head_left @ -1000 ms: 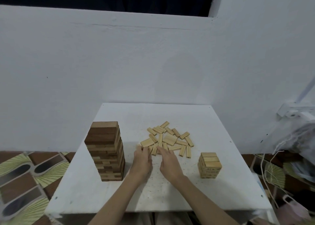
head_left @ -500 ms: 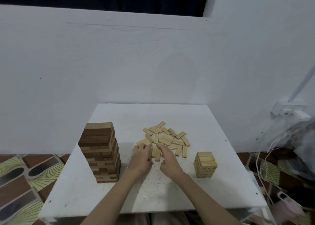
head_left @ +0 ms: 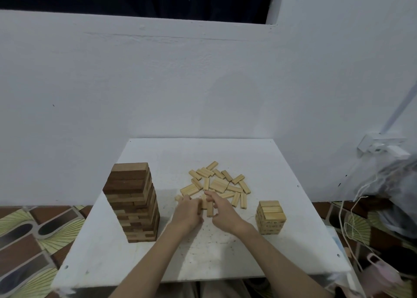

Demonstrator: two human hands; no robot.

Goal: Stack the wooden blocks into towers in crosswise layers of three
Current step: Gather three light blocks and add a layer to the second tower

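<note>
White table (head_left: 293,248), both hands (head_left: 188,213) gripping loose blocks (head_left: 209,207), tall tower (head_left: 133,205)

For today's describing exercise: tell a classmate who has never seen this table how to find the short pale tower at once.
Start at the white table against the white wall. Loose pale blocks lie scattered in its middle, and the right hand rests just in front of them. To the right of that hand stands the short pale tower: it is light wood and low, unlike the tall dark tower on the left.

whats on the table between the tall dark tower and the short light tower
In the head view, both hands, left and right, gathering a few light blocks, lie between the tall tower and short tower.
</note>
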